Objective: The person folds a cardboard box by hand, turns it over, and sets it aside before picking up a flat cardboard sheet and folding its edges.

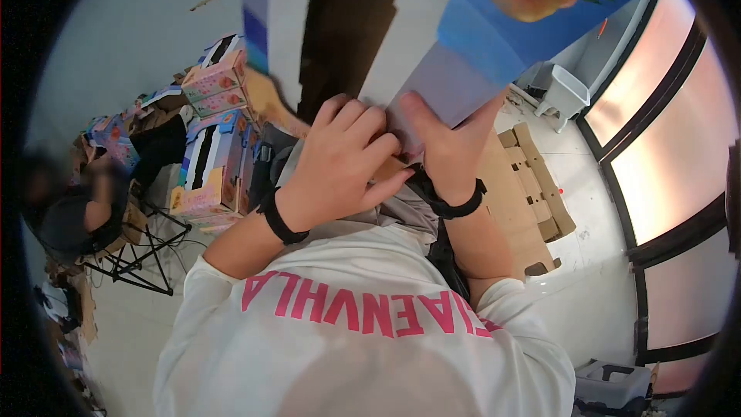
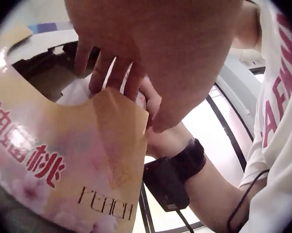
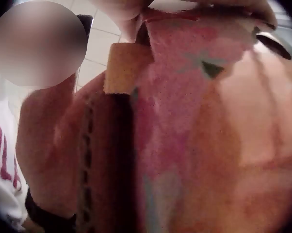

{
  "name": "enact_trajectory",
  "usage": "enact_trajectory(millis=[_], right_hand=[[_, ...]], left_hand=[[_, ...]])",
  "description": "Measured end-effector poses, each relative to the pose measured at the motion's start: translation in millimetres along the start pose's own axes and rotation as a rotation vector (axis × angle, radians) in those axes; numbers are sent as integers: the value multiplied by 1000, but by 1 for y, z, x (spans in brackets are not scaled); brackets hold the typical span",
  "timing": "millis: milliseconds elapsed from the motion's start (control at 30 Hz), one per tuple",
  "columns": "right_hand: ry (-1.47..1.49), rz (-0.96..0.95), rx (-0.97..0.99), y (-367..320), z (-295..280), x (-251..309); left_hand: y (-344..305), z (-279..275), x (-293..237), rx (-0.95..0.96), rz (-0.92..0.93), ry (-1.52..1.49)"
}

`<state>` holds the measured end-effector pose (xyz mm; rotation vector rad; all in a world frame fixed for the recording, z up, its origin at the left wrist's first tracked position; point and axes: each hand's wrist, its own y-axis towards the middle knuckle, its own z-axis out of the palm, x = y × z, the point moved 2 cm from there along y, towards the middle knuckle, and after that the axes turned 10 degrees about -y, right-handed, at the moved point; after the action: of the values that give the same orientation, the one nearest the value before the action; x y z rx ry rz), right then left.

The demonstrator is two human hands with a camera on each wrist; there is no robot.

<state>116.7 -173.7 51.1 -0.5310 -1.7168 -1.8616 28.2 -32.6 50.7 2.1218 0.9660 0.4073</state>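
Observation:
A printed peach carton (image 1: 494, 38), blue with peach pictures, is held up in front of the body. Its top has white flaps with a dark opening between them. My left hand (image 1: 340, 158) grips the near edge with curled fingers; in the left wrist view those fingers reach behind a cream panel (image 2: 78, 160) marked PEACH. On the right, my right hand (image 1: 455, 150) holds the near corner, thumb laid on the pale side panel. The right wrist view shows a pink printed side (image 3: 180, 107) close up, with a brown cardboard tab (image 3: 124, 68) at its edge.
Several similar cartons (image 1: 204, 177) stand stacked at the left. Another person (image 1: 81, 208) sits beyond them, near a black folding frame (image 1: 143, 262). Flattened cardboard (image 1: 521, 185) lies on the floor at right, with a white plastic stool (image 1: 567, 93) behind it.

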Motion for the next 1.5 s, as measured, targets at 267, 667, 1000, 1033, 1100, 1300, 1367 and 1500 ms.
enact_trajectory(millis=[267, 667, 1000, 1033, 1100, 1300, 1367, 1500], right_hand=[[-170, -170, 66, -12, 10, -2], [-132, -114, 86, -14, 11, -2], [-158, -136, 74, -12, 10, -2], [-143, -140, 70, -12, 11, -1], [-168, -154, 68, -13, 11, -1], [-175, -116, 31, -13, 10, -3], [-191, -122, 30, -13, 9, -3], [-207, -131, 27, -14, 9, -5]], left_hand=[[-11, 10, -2, -160, -72, 68], [-13, 25, -5, -303, -107, 41], [-17, 25, -16, -259, -115, 193], [-17, 23, -17, -235, -126, 214], [-16, 23, -18, -227, -132, 208], [-17, 33, -7, -254, -103, 96], [-15, 33, -7, -264, -92, 80], [-12, 33, -9, -322, -75, 46]])
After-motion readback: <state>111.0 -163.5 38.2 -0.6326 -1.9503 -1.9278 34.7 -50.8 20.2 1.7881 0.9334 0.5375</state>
